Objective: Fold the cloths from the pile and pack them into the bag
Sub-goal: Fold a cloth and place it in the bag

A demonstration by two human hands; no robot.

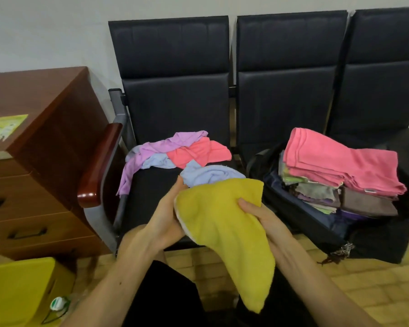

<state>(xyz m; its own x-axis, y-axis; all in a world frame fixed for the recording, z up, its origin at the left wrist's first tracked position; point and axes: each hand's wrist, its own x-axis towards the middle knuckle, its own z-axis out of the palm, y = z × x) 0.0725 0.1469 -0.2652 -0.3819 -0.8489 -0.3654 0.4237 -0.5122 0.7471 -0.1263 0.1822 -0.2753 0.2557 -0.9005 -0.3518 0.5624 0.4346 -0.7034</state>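
A yellow cloth (224, 230) hangs between my hands above the front edge of the left seat, its lower end drooping toward my lap. My left hand (168, 215) grips its left edge and my right hand (260, 215) pinches its right side. Behind them on the seat lies the pile: a light blue cloth (210, 173), a coral cloth (198, 151) and a lilac cloth (156, 149), all crumpled. On the middle seat an open dark bag (316, 223) holds several folded cloths, with a folded pink cloth (335, 161) on top.
A brown wooden cabinet (45, 161) with drawers stands at the left, beside the chair's wooden armrest (99, 166). A yellow box (17, 289) sits on the tiled floor at lower left. A third dark seat (387, 79) is at the far right.
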